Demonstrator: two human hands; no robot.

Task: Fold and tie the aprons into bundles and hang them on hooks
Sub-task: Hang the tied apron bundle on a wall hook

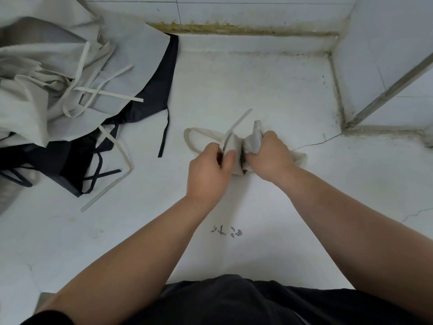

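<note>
Left hand (208, 170) and right hand (269, 156) both pinch crumpled beige cloth bundle (236, 148), fingers curled; flat strap (239, 120) juts toward 12 o'clock. Loose apron heap (70, 73) at 10 o'clock.

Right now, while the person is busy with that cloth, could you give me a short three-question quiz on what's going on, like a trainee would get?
1. True or false: the left hand and right hand both grip the beige apron bundle.
2. The lower apron beneath the beige pile is: A black, B red, C green.
3. Fill in: the pile lies on the person's ____ side.
Key: 1 true; 2 A; 3 left.
</note>
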